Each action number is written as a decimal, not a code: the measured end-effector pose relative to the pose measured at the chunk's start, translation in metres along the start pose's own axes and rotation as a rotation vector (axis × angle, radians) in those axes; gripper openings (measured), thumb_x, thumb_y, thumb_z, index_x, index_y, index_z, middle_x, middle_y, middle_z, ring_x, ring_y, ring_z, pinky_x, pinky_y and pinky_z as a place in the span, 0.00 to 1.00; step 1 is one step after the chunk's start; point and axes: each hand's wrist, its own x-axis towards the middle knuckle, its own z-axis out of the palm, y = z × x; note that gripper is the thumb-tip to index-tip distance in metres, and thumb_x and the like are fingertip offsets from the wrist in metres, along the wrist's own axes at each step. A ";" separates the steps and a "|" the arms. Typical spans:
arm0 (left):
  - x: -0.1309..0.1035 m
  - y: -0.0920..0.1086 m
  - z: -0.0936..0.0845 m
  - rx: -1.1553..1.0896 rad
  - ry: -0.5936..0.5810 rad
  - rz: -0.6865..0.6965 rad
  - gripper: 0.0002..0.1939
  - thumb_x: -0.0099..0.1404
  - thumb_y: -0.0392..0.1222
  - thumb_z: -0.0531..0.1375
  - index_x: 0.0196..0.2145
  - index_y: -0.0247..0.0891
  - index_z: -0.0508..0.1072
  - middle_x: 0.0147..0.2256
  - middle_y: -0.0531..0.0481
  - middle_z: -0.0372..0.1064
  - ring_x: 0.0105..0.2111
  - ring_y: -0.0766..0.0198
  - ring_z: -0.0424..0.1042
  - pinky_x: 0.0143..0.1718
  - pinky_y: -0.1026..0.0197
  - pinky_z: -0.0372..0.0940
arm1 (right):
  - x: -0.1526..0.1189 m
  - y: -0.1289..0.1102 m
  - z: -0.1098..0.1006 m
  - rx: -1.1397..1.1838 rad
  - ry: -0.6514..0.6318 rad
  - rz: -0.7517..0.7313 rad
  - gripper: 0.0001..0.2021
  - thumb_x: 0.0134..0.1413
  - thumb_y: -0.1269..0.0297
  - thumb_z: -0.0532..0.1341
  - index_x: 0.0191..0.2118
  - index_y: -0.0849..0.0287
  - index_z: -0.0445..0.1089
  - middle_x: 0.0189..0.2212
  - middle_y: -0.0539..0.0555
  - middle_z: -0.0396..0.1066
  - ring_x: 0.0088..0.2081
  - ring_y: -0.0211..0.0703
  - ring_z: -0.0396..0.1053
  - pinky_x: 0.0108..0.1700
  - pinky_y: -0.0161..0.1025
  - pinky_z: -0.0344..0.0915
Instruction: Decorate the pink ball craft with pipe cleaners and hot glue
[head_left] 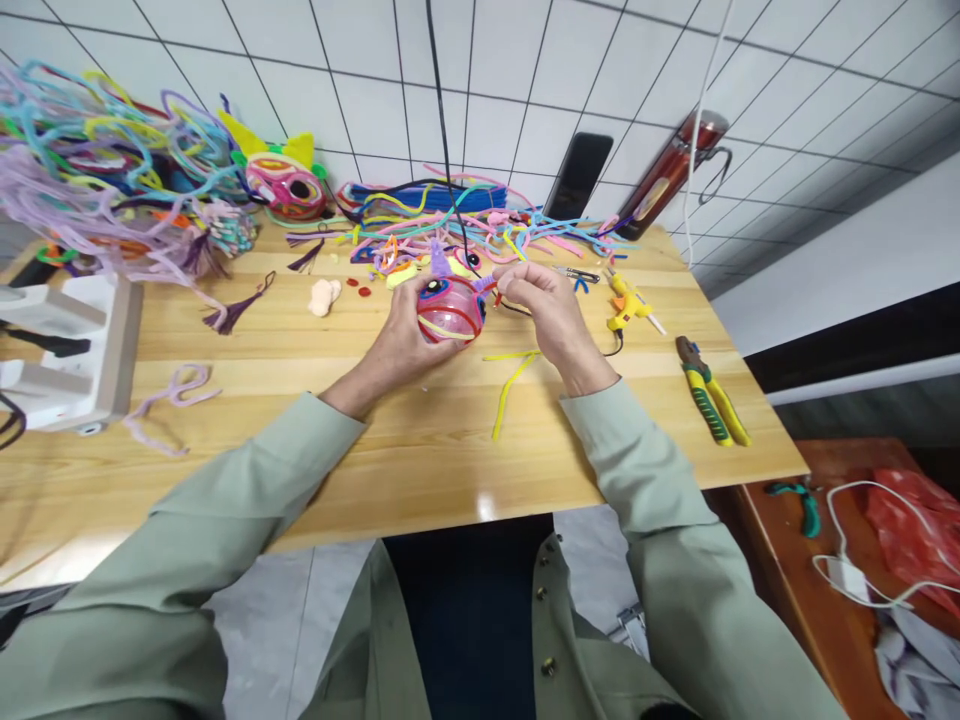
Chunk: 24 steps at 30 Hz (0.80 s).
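- Left hand: we record it curved around the left side of the pink figure, opened about as wide as the figure's body, with the thumb along the lower edge and the fingers toward the top.
- Right hand: we see thumb and forefinger pressed together on a small red-and-purple strip at the figure's upper right side; the exact contact point is too small for us to read.
- Pink figure: we place it between the two hands, over the middle of the table, toward the wall side. We cannot tell whether its underside touches the wood.
- Near the right wrist: we note yellow strips on the wood, just below the hand.
- Behind the figure: we find a tangle of coloured strips along the wall; a black cable comes down close to the work.
- Right side: we log a yellow glue gun, then the pliers near the table's right edge.
- Left side: we mark a white power strip and a loose lilac strip beside it.
- Front: we see bare wood between the forearms, running down to the front edge.
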 end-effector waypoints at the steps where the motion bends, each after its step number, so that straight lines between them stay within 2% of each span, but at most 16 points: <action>1: -0.003 0.000 -0.001 -0.015 -0.008 -0.007 0.55 0.52 0.55 0.88 0.70 0.46 0.67 0.70 0.33 0.69 0.72 0.35 0.72 0.75 0.34 0.69 | 0.000 0.001 0.003 0.006 -0.024 0.003 0.06 0.57 0.63 0.71 0.29 0.54 0.79 0.36 0.49 0.82 0.44 0.42 0.78 0.55 0.41 0.74; 6: -0.010 -0.002 -0.001 -0.086 0.032 -0.089 0.48 0.58 0.58 0.85 0.66 0.48 0.66 0.67 0.38 0.72 0.65 0.44 0.78 0.68 0.43 0.76 | -0.003 0.001 0.017 0.002 -0.126 -0.001 0.06 0.58 0.66 0.71 0.30 0.54 0.80 0.37 0.49 0.82 0.44 0.42 0.78 0.55 0.42 0.75; 9: -0.011 -0.002 0.001 -0.097 0.062 -0.105 0.44 0.61 0.59 0.83 0.64 0.48 0.66 0.65 0.39 0.73 0.65 0.45 0.78 0.69 0.44 0.75 | -0.004 0.002 0.022 -0.045 -0.129 -0.004 0.06 0.59 0.66 0.72 0.30 0.55 0.80 0.37 0.49 0.81 0.45 0.43 0.78 0.55 0.42 0.75; 15: -0.011 -0.008 0.003 -0.116 -0.003 -0.054 0.54 0.61 0.69 0.82 0.72 0.47 0.63 0.74 0.34 0.67 0.75 0.37 0.70 0.78 0.39 0.68 | -0.007 0.007 0.027 -0.151 -0.128 -0.069 0.06 0.58 0.69 0.71 0.30 0.54 0.80 0.40 0.50 0.81 0.57 0.48 0.79 0.64 0.48 0.74; 20: -0.008 -0.021 -0.001 -0.083 -0.043 0.045 0.59 0.59 0.79 0.78 0.77 0.49 0.63 0.79 0.36 0.63 0.80 0.33 0.64 0.82 0.33 0.61 | -0.008 0.008 0.030 -0.192 -0.104 -0.079 0.06 0.58 0.67 0.71 0.30 0.53 0.79 0.40 0.50 0.81 0.58 0.51 0.80 0.69 0.54 0.74; 24: -0.006 -0.025 -0.005 -0.031 -0.064 0.101 0.59 0.58 0.80 0.78 0.76 0.52 0.67 0.76 0.37 0.68 0.77 0.31 0.66 0.81 0.31 0.63 | -0.010 0.009 0.034 -0.232 -0.079 -0.090 0.06 0.58 0.65 0.72 0.30 0.51 0.78 0.41 0.50 0.82 0.58 0.53 0.80 0.68 0.57 0.75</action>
